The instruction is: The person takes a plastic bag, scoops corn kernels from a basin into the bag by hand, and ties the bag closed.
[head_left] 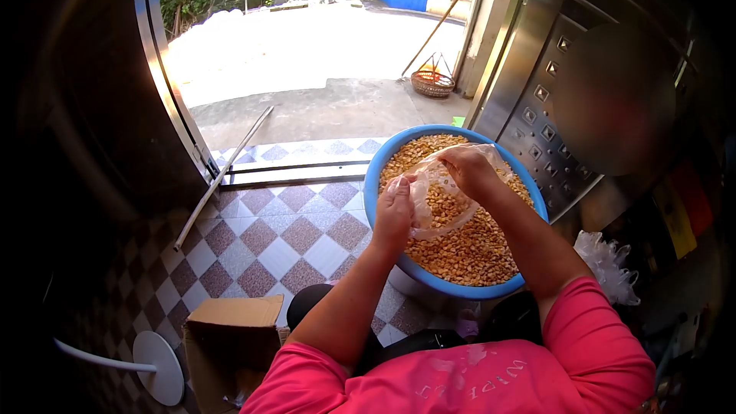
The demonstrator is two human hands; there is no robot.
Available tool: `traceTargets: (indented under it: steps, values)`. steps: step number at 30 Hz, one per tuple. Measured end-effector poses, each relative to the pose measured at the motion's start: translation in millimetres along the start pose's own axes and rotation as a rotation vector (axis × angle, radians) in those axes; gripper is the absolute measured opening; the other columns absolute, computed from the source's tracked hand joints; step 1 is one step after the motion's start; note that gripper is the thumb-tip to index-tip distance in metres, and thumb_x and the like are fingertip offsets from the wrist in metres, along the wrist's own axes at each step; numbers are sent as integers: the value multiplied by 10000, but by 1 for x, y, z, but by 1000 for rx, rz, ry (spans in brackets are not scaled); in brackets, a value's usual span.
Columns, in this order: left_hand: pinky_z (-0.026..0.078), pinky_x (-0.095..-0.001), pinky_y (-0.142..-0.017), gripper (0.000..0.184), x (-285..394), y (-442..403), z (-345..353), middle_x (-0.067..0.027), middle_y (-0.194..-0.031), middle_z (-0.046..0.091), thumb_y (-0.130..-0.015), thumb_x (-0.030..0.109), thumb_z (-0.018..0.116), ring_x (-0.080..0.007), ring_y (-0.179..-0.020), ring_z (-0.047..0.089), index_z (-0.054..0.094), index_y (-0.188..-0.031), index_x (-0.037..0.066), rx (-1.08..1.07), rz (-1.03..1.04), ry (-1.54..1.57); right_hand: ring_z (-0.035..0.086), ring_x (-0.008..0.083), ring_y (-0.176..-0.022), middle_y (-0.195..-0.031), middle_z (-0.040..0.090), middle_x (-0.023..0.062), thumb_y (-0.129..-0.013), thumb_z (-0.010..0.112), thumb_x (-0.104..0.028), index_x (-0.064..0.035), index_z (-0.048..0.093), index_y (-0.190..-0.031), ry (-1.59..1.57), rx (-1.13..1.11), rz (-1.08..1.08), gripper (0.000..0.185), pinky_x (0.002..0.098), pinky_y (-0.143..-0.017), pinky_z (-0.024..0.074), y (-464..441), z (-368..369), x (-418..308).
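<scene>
Left grip (395, 211) and right grip (471, 172) clamp plastic bag (421, 205) over blue tub (371, 188); box (230, 353) nearby.

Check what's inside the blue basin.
Yellow kernels show across the basin. The left hand and right hand hold a clear bag over them, partly blocking the view; anything beneath the top layer is covered.

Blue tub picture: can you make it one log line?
left hand: holding clear bag | right hand: holding same bag | yellow kernels: in blue tub
</scene>
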State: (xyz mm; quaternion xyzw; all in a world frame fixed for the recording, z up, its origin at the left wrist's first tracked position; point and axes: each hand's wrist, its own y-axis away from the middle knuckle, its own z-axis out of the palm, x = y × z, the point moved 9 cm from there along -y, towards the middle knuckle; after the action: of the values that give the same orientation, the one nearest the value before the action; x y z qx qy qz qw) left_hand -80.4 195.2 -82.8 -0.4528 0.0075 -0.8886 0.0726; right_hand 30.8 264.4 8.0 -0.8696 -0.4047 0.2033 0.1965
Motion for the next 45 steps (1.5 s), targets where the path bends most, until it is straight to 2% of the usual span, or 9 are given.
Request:
traceTargets:
  steps: [8, 14, 16, 19, 22, 27, 38, 40, 45]
  values:
    - [193, -198, -383, 297, -2, 0, 0, 98, -530, 287, -975, 289, 388, -15, -419, 230, 532, -1079, 51, 14, -11, 19, 623, 303, -776, -854, 639, 162, -774, 619, -46, -23, 645, -903, -96, -68, 13, 135, 360, -682, 497, 19, -3, 6]
    - [193, -199, -385, 298, -1, 2, 0, 100, -530, 285, -975, 288, 386, -13, -422, 230, 541, -1075, 53, 29, -32, 33, 613, 262, -709, -792, 632, 129, -809, 610, -68, -16, 620, -861, -338, 86, 127, 75, 324, -632, 472, 50, -49, -21]
    - [192, -201, -385, 301, -1, 2, -1, 99, -527, 278, -976, 290, 385, -16, -420, 225, 545, -1080, 57, 26, -31, 27, 594, 248, -672, -746, 608, 128, -806, 613, -77, -24, 600, -839, -302, 97, 395, 64, 311, -608, 453, 79, -57, 5]
    - [294, -210, -401, 337, -1, 2, -2, 63, -543, 342, -974, 301, 393, -41, -433, 326, 519, -1110, 20, -10, -27, 10, 593, 276, -693, -751, 595, 141, -813, 604, -151, -34, 590, -831, -180, -32, 477, 120, 350, -621, 457, 113, -50, 26]
    - [186, -206, -387, 309, 1, 2, 0, 95, -522, 268, -976, 299, 380, -22, -419, 217, 546, -1089, 64, 30, -14, 5, 592, 308, -763, -800, 591, 153, -819, 585, -246, -40, 580, -857, 94, -155, 422, 210, 403, -663, 461, 137, -42, 28]
    - [187, -206, -390, 323, 0, 1, -1, 91, -523, 264, -978, 305, 372, -23, -421, 217, 541, -1100, 59, 21, -22, -1, 588, 328, -807, -866, 587, 141, -834, 559, -352, -61, 545, -862, 279, -293, 423, 293, 436, -683, 473, 148, -22, 11]
    - [209, -210, -388, 331, 4, 3, 0, 76, -517, 272, -980, 298, 366, -34, -416, 230, 529, -1102, 37, 27, -7, -43, 582, 361, -701, -725, 581, 168, -858, 551, -271, -52, 530, -781, 87, -198, 461, 232, 444, -610, 456, 144, -17, 7]
    - [209, -213, -386, 331, 4, 3, 1, 76, -515, 270, -979, 299, 368, -34, -413, 225, 529, -1099, 36, 10, -3, -36, 571, 377, -684, -726, 580, 178, -857, 559, -240, -34, 541, -803, -122, -121, 486, 214, 438, -603, 446, 143, -22, 10]
    - [238, -210, -381, 327, 2, 2, 1, 75, -510, 291, -979, 295, 368, -34, -406, 256, 533, -1093, 36, 32, -18, -39, 487, 176, -547, -594, 510, 110, -884, 559, -174, -14, 529, -781, -284, 17, 353, 194, 322, -537, 408, 100, -45, -10]
